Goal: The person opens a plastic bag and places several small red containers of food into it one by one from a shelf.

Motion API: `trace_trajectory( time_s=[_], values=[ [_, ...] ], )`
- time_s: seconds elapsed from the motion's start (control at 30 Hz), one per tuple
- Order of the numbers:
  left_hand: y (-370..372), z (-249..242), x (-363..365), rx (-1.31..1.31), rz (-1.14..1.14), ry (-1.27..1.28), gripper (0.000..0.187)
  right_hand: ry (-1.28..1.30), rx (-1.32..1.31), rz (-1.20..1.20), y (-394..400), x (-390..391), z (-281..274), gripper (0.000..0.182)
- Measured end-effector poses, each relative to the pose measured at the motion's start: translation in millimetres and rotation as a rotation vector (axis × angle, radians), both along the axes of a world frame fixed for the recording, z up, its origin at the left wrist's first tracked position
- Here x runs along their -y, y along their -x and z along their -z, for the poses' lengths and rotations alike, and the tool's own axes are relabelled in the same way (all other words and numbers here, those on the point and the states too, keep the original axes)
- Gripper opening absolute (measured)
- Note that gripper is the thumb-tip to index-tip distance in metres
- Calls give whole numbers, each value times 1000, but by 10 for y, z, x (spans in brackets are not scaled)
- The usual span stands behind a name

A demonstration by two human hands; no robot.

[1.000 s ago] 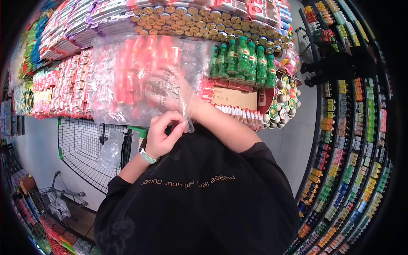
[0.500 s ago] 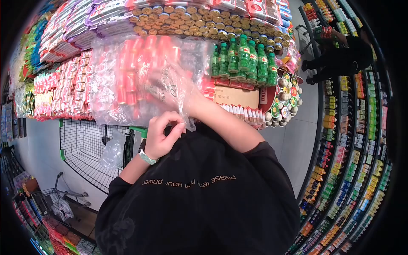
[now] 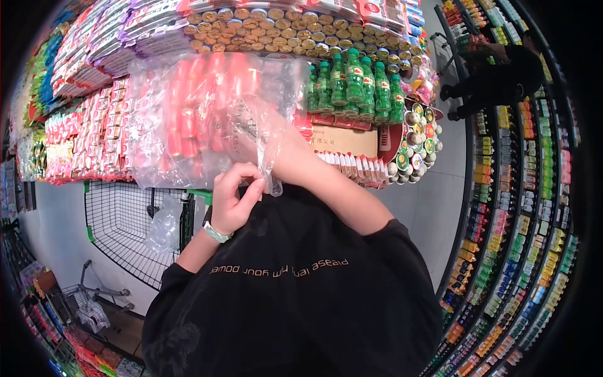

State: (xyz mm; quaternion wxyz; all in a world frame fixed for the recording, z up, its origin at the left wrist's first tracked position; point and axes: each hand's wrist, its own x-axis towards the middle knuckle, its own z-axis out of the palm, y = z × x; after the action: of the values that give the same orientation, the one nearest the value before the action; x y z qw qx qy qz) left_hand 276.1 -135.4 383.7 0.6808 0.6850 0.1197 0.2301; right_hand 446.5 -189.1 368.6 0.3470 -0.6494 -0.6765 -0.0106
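Observation:
A clear plastic bag (image 3: 151, 125) lies spread over the front of a stacked display. Red cylindrical packages (image 3: 183, 119) show through its film. With fingertips pressed together, my left hand (image 3: 233, 196) pinches the gathered edge of the bag near my chest. My right hand (image 3: 254, 131) reaches in under the film, beside the red packages. Film glare and blur cover its fingers, so their closing does not show. Just right of the bag stand several green bottles (image 3: 353, 85) with red-and-white labels.
A wire shopping cart (image 3: 119, 213) with crumpled clear plastic (image 3: 164, 223) stands at lower left. Gold-topped cans (image 3: 276, 34) line the display's back. A cardboard box (image 3: 342, 143) sits below the bottles. Another person (image 3: 502, 78) in dark clothes is by long shelves (image 3: 502, 239) at right.
My view has shifted slightly, so the display sits a little further left. My right hand has moved a little within the bag; my left hand keeps its pinch on the bag's edge.

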Motion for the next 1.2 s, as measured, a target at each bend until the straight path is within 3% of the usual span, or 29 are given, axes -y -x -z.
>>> trace_trajectory(
  time_s=[0.1, 0.17, 0.27, 0.37, 0.6, 1.2],
  values=[
    [-6, 31, -15, -1, -4, 3, 4, -145, 15, 9, -86, 594, 25, 32],
    [5, 54, -15, -14, -3, 5, 4, -202, -123, 185, -133, 833, 138, 25],
    [0, 67, -17, -27, 8, 4, 5, -104, -365, 578, -229, 993, 384, 14],
    [-13, 71, -21, -34, 20, -14, 5, 40, -363, 651, -285, 939, 358, 13],
    [-50, 63, -24, -52, 50, -57, 4, 185, -38, 706, -346, 660, 322, 25],
    [-65, 89, -32, -53, 71, -56, 3, 390, 83, 775, -313, 541, 283, 44]
  ],
)
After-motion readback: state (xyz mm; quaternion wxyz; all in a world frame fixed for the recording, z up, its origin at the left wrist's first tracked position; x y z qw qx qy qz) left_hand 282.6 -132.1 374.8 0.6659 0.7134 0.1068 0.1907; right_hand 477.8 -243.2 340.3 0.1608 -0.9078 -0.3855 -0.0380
